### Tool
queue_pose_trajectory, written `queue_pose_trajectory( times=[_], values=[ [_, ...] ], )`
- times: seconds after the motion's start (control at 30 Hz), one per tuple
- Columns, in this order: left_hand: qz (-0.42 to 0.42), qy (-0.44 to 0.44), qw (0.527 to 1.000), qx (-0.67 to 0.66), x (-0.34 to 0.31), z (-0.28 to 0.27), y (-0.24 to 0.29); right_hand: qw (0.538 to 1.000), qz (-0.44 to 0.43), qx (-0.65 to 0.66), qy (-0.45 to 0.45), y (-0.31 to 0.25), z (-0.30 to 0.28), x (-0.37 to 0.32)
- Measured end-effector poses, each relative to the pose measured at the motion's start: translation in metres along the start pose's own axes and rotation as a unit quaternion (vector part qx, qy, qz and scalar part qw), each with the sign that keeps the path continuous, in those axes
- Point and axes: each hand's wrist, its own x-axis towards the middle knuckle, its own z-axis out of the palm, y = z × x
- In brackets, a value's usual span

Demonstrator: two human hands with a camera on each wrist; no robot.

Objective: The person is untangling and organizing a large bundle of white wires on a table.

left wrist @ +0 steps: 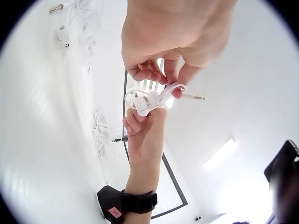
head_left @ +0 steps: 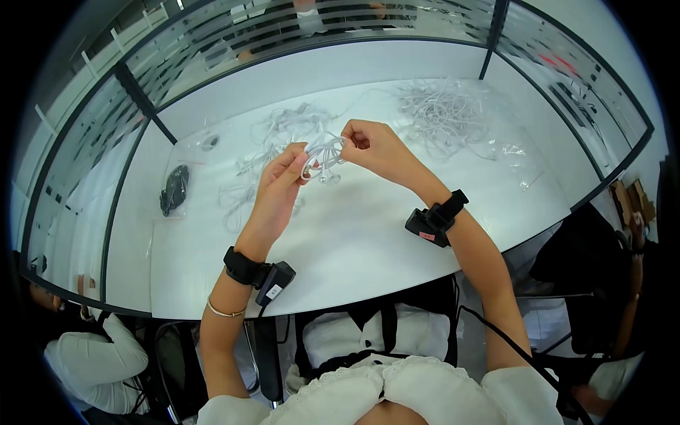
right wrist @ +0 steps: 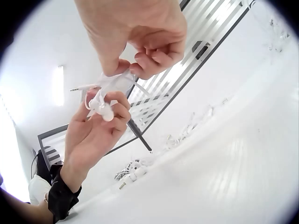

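Note:
A coiled pair of white wired earphones (head_left: pixel 322 157) is held up over the white desk (head_left: pixel 347 244). My left hand (head_left: pixel 281 180) pinches one side of the coil between thumb and fingers. On the other side, my right hand (head_left: pixel 379 145) pinches the cable with thumb and index finger, its other fingers curled in. The earbuds (right wrist: pixel 103 110) dangle below the coil, near the left palm. A jack plug (left wrist: pixel 198 97) sticks out past the left fingertips in the left wrist view.
A large tangle of white earphones (head_left: pixel 443 110) lies at the back right, with looser ones (head_left: pixel 294 124) behind the left hand. A bagged black cable bundle (head_left: pixel 175 190) sits at the left. Partition panels (head_left: pixel 312 67) enclose the desk. Other people sit on both sides.

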Motion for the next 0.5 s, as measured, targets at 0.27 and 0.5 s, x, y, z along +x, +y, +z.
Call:
queue_pose_trajectory(
  times=[0.27,0.5],
  values=[
    [-0.006,-0.008,0.979,0.205,-0.004,0.006,0.008,0.994,-0.003,-0.108,0.026,-0.013,0.005,-0.005],
    [0.043,0.069,0.990,0.113,-0.002,0.005,-0.002,0.994,0.012,-0.108,0.018,-0.011,0.005,-0.006]
  ],
)
